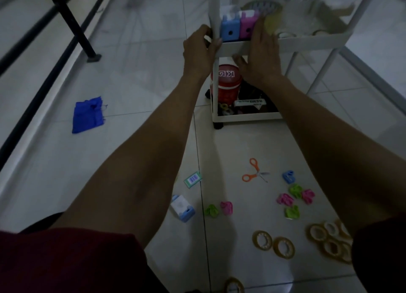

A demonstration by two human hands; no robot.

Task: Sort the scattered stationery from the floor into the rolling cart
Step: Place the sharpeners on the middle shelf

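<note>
White cart [307, 42]: far centre, my left hand [201, 51] curled round its corner post.
Tray rim: my right hand [261, 57] lies flat on it, fingers straight.
Floor, near right: orange scissors [258, 174], coloured clips [295, 190], amber tape rolls [275, 247] scattered, well apart from cart.

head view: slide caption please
Left hand grips a corner of the rolling cart, right hand rests on its shelf; scissors, clips, tape rolls on the floor.

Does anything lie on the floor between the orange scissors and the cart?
Nothing visible does: only bare tile separates the scissors from the cart. The left hand grips its corner post; the right hand rests on its tray rim.
</note>
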